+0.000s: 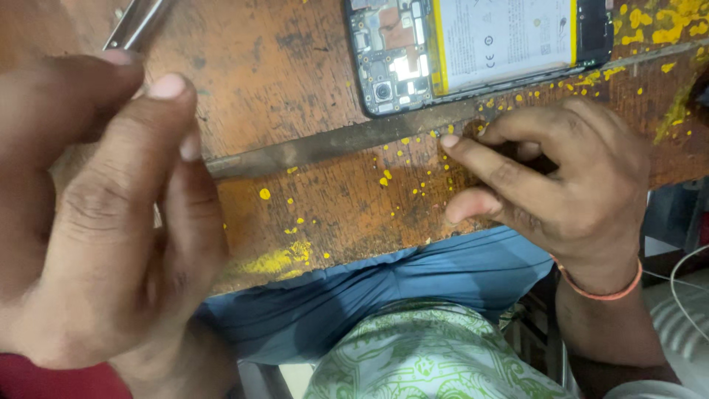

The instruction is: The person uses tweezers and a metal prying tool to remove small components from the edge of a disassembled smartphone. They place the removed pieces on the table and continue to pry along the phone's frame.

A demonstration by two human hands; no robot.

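Overhead, an opened black smartphone [473, 52] with white battery lies on the yellow-speckled brown wooden surface [332, 199]. Slim metal tweezers [136, 22], cut off, are pinched by the left hand [96, 214]. The right hand [554, 177] is curled, fingertips pressed down.

left hand [103, 222]: holds metal tweezers [136, 22] | right hand [561, 177]: fingertips on wooden bench [295, 81] | opened phone [473, 44] beyond

Bare wooden bench [295, 66] between hands open; opened phone [473, 48] blocks top edge, metal strip [332, 144] crosses middle

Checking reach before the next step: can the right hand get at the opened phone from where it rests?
Probably yes: the right hand rests on the wooden table just below the opened phone, with nothing visible between them.
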